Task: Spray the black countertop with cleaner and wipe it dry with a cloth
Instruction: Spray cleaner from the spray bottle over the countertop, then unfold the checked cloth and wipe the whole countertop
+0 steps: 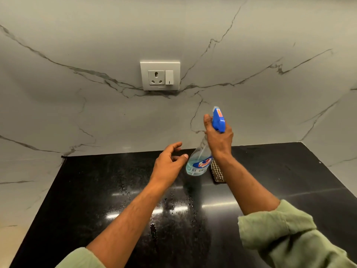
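Already the black table [270, 171] carried spray droplets near its middle, so spraying looked begun and wiping undone: the right hand [219, 138] gripped the spray bottle [200, 159] aloft, cloth [218, 174] lay behind, left-hand fingers [177, 151] loosely spread.

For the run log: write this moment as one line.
right hand: grips spray bottle | left hand: empty | countertop: droplets | cloth: untouched

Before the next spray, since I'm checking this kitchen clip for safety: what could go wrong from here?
1. The socket sits on the wall just above the counter; the bottle, held high in the right hand, might mist it.
2. Droplets already lie on the counter and may dry streaky.
3. The cloth lies behind the right arm, so the left hand has an awkward reach.
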Tool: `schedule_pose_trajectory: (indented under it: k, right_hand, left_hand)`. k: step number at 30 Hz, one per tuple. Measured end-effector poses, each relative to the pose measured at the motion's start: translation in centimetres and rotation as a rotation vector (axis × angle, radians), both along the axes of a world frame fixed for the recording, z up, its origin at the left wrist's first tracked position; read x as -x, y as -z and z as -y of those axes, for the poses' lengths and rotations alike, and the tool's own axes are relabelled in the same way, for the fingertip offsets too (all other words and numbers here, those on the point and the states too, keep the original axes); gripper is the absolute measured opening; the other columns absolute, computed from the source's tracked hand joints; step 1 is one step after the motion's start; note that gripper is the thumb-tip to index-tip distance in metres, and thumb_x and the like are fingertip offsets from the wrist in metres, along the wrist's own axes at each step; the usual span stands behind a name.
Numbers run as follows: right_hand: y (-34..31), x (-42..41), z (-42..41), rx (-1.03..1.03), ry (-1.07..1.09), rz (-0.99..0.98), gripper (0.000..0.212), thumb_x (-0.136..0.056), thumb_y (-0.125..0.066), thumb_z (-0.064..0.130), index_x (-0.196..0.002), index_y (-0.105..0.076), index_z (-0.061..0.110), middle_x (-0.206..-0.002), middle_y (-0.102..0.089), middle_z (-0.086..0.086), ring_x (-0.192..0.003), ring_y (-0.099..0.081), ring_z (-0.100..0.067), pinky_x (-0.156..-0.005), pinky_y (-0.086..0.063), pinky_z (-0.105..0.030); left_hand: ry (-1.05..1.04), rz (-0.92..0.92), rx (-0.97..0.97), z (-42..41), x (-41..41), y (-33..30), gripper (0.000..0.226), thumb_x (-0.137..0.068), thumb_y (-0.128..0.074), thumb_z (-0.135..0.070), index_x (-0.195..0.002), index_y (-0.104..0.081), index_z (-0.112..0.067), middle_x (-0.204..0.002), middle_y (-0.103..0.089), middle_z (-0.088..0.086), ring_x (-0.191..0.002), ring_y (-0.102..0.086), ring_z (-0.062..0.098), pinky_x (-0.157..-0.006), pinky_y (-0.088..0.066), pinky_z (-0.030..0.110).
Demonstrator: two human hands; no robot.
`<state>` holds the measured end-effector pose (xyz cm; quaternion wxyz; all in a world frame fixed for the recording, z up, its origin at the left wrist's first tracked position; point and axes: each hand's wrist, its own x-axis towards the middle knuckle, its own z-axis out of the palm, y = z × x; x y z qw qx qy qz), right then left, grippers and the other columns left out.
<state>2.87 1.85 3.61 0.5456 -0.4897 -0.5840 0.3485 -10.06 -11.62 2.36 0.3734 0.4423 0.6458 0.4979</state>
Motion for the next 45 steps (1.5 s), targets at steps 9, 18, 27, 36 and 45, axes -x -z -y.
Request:
schedule_pose_trajectory:
  k: [9, 18, 27, 36, 45]
  right_hand:
    - [0.3, -2.8, -8.9, -0.061, 0.041, 0.097, 0.027, -0.096, -0.069, 0.047, -0.093, -0.062, 0.021, -0.078, -0.056, 0.008, -0.068, -0.051, -0.007, -0.068, -0.05, -0.019]
    - [3.3, -5.1, -12.5, -0.007, 0.039, 0.112, 0.033, -0.095, -0.072, 0.043, -0.105, -0.067, 0.012, -0.087, -0.063, 0.003, -0.074, -0.056, -0.007, -0.067, -0.051, -0.012]
    - [3.6, -5.7, -13.0, 0.039, 0.031, 0.159, 0.033, -0.094, -0.071, 0.047, -0.1, -0.067, 0.015, -0.083, -0.063, 0.005, -0.074, -0.059, -0.01, -0.067, -0.052, -0.013]
    - [6.8, -6.3, -8.6, 0.307, 0.285, 0.191, 0.11, -0.075, -0.085, 0.056, -0.153, -0.025, 0.009, -0.157, -0.027, -0.015, -0.144, -0.037, -0.035, -0.119, -0.031, -0.062]
    - [17.1, -6.6, -0.1, 0.442, 0.042, 0.961, 0.076, -0.09, -0.072, 0.053, -0.148, -0.045, 0.011, -0.16, -0.032, -0.019, -0.15, -0.028, -0.036, -0.121, -0.022, -0.057]
  left_hand:
    - [-0.027, 0.03, 0.077, -0.5, -0.6, 3.5, 0.048, -0.096, -0.068, -0.027, -0.141, -0.055, -0.036, -0.124, -0.059, -0.025, -0.101, -0.068, 0.006, -0.091, -0.054, 0.027]
    - [-0.067, 0.033, 0.151, -0.1, 0.7, 6.1, 0.043, -0.098, -0.066, -0.026, -0.138, -0.056, -0.037, -0.099, -0.061, -0.024, -0.094, -0.065, 0.009, -0.086, -0.053, 0.021]
    - [-0.045, 0.066, 0.14, -0.8, -0.3, 6.2, 0.043, -0.098, -0.065, -0.025, -0.139, -0.055, -0.035, -0.136, -0.057, -0.018, -0.101, -0.064, 0.004, -0.101, -0.053, 0.034]
    - [-0.028, 0.102, 0.129, -1.0, -1.1, 6.3, 0.043, -0.098, -0.065, -0.025, -0.139, -0.055, -0.034, -0.131, -0.057, -0.02, -0.099, -0.065, 0.002, -0.085, -0.05, 0.018]
    - [-0.025, 0.077, 0.145, 0.4, -0.9, 6.3, 0.041, -0.098, -0.066, -0.025, -0.137, -0.057, -0.034, -0.123, -0.057, -0.024, -0.092, -0.063, 0.0, -0.072, -0.05, 0.01]
